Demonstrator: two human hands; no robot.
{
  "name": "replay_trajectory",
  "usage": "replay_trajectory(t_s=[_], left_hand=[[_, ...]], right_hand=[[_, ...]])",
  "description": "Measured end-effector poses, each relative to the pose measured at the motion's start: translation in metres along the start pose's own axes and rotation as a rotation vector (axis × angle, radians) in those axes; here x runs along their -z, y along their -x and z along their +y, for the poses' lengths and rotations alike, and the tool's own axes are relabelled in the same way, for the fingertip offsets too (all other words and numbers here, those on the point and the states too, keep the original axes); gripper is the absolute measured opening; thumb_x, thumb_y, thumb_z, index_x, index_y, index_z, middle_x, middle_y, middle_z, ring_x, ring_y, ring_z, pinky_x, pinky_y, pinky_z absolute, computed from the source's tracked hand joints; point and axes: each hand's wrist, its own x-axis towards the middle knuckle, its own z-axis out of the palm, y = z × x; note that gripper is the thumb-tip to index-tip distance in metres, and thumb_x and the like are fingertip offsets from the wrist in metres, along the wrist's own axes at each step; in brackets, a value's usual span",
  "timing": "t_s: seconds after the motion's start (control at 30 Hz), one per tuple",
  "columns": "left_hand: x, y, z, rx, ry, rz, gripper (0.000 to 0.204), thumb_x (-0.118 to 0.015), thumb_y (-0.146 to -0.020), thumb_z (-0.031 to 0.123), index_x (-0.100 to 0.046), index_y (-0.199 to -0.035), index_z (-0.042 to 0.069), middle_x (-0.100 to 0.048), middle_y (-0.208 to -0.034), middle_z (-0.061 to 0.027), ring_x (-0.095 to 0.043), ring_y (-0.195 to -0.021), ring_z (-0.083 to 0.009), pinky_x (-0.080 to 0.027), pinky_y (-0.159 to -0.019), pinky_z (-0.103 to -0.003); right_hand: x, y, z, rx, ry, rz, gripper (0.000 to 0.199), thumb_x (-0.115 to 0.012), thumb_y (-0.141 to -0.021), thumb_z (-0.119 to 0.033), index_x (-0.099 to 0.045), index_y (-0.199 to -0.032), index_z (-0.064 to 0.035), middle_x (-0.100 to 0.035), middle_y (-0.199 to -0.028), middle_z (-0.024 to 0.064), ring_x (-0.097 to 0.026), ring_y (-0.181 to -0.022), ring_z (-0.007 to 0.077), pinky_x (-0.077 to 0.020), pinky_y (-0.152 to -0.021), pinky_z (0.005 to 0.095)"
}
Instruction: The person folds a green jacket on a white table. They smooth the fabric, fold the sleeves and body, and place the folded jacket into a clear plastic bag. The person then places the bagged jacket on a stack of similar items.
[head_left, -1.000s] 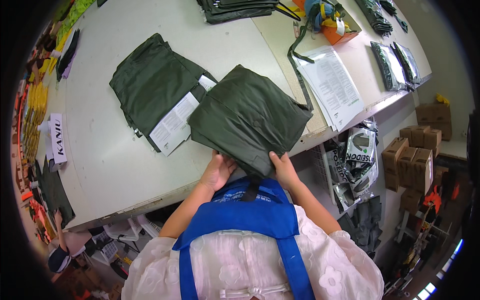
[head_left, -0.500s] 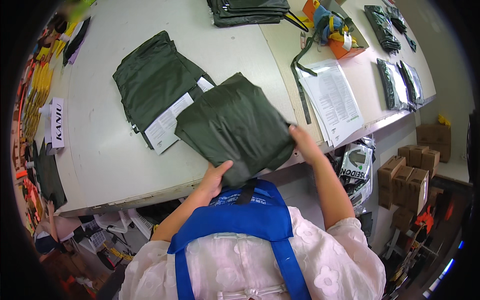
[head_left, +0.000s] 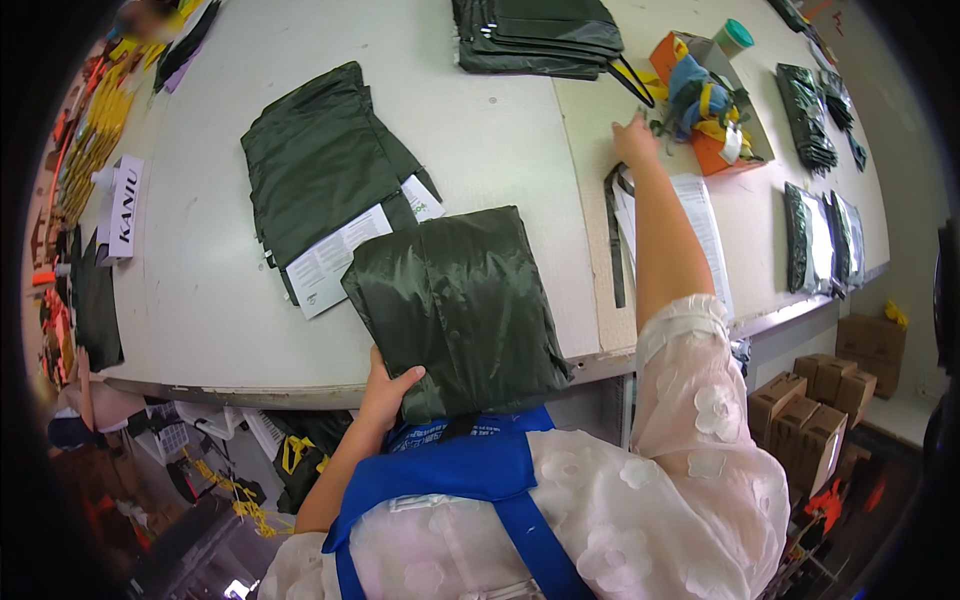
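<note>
A folded dark green garment (head_left: 460, 300) of shiny fabric lies at the table's near edge, overhanging toward my blue apron. My left hand (head_left: 388, 395) grips its lower left edge, thumb on top and fingers underneath. My right hand (head_left: 636, 140) is stretched far forward, fingers drawn together beside an orange box (head_left: 728, 155); whatever they pinch is too small to make out. Blue and yellow cloth pieces (head_left: 695, 95) fill that box. Under my right forearm lie printed paper sheets (head_left: 708, 235) and a dark strap (head_left: 614, 240).
More folded green garments (head_left: 320, 150) with a printed sheet (head_left: 335, 262) lie to the left; another stack (head_left: 535, 35) sits at the back. Bagged packages (head_left: 808, 235) and a green-lidded container (head_left: 734, 37) are at right. Cardboard boxes (head_left: 800, 415) stand below; another person's arm (head_left: 85, 385) shows far left.
My right hand has let go of the garment and reached forward to the orange box. The garment has come down flatter at the table edge, still in my left hand. The view has shifted.
</note>
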Motion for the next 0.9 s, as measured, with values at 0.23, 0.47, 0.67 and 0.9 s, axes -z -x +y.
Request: replay_trajectory(t_s=[0.23,0.47,0.67,0.9], left_hand=[[-0.025,0.023,0.054,-0.873,-1.039,0.246,0.078,-0.077,-0.069,0.014,-0.038,-0.136,0.007,-0.041,-0.128,-0.0187,-0.043,-0.116,-0.0356,-0.041,-0.093,-0.043],[-0.091,0.007,0.073,-1.138,-1.039,-0.426,0.061,-0.078,-0.067,0.024,-0.055,-0.121,0.011,-0.049,-0.125,-0.0116,-0.049,-0.110,-0.0320,-0.041,-0.090,-0.043],[-0.119,0.015,0.052,-1.271,-1.137,-0.454,0.059,-0.078,-0.062,0.025,-0.056,-0.115,0.013,-0.050,-0.121,-0.0081,-0.048,-0.109,-0.0277,-0.037,-0.091,-0.042],[-0.122,0.015,0.041,-1.261,-1.193,-0.400,0.059,-0.078,-0.063,0.021,-0.053,-0.116,0.014,-0.050,-0.120,-0.0060,-0.048,-0.109,-0.0267,-0.037,-0.091,-0.042]], right_hand=[[0.013,0.003,0.008,0.218,0.284,-0.045,0.020,-0.052,-0.086,-0.017,-0.059,-0.098,-0.0029,-0.067,-0.102,0.0170,-0.066,-0.091,0.0337,-0.0528,-0.077,0.0412],[0.072,0.088,-0.025,0.308,-0.532,0.044,0.027,-0.051,-0.088,-0.017,-0.056,-0.109,0.0001,-0.063,-0.096,0.0171,-0.066,-0.081,0.0270,-0.0513,-0.071,0.0378],[0.123,0.247,0.036,0.081,-0.889,-0.276,0.022,-0.051,-0.092,-0.008,-0.060,-0.110,0.0010,-0.060,-0.082,0.0081,-0.058,-0.069,0.0121,-0.0461,-0.064,0.0256],[0.153,0.370,0.085,0.560,-0.527,-0.252,0.043,-0.071,-0.072,-0.003,-0.065,-0.114,-0.0064,-0.062,-0.090,0.0085,-0.057,-0.081,0.0259,-0.0468,-0.072,0.0354]])
